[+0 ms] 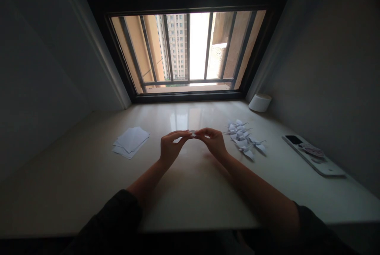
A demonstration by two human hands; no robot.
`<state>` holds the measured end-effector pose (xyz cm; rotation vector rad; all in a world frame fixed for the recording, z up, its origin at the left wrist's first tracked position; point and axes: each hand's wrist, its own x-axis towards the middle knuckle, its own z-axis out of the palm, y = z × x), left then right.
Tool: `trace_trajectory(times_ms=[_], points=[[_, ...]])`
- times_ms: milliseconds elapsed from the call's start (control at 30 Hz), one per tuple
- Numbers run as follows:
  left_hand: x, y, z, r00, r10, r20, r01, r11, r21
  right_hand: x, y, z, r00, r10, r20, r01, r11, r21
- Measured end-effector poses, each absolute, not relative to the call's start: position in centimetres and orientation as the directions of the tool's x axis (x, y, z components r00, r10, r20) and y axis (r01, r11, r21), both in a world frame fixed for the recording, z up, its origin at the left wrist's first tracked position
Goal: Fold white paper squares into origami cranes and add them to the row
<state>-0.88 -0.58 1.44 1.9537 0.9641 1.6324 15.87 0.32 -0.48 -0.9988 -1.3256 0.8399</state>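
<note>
Between my two hands, a small folded piece of white paper (192, 133) is held up over the white counter (178, 199). My left hand (174, 141) pinches its left side with thumb and fingers. From the other side my right hand (212, 140) pinches it too, so the fingertips of both hands nearly meet. Most of the paper is hidden behind the fingers, and its exact shape cannot be made out. Several folded paper cranes (241, 136) lie in a cluster just right of my right hand. Off to the left rests a loose stack of white paper sheets (132, 140).
A phone in a pale case (314, 156) lies at the right, with a round grip on its back. Near the window's right corner stands a white cylindrical object (260, 102). The barred window (190, 97) closes off the back, with walls on both sides.
</note>
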Motion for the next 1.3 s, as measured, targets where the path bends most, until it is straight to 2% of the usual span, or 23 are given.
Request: trace_trajectory(times_ms=[400,567,700,900,1100,1300], points=[[-0.67,-0.6,1.44,0.055,0.762,0.646,0.218,-0.64,0.737,15.9,0.63,-0.63,0.107,0.932,0.347,0.095,0.338,-0.936],[-0.84,-0.47,1.57,0.047,0.787,0.615,0.22,-0.609,0.762,15.81,0.49,-0.02,0.029,0.929,0.368,-0.074,0.37,-0.926],[-0.9,-0.36,1.6,0.033,0.823,0.567,0.198,-0.562,0.803,15.7,0.45,0.09,0.031,0.945,0.327,-0.199,0.326,-0.924],[-0.71,-0.5,1.73,0.041,0.867,0.497,0.103,-0.498,0.861,15.5,0.37,-0.03,0.062,0.96,0.272,-0.248,0.278,-0.928],[-0.47,-0.47,1.59,0.037,0.905,0.423,0.006,-0.423,0.906,15.43,0.36,-0.18,0.056,0.958,0.282,-0.282,0.287,-0.916],[-0.29,-0.09,1.0,0.052,0.945,0.323,-0.159,-0.312,0.937,15.44,0.19,0.02,0.065,0.961,0.269,-0.263,0.277,-0.924]])
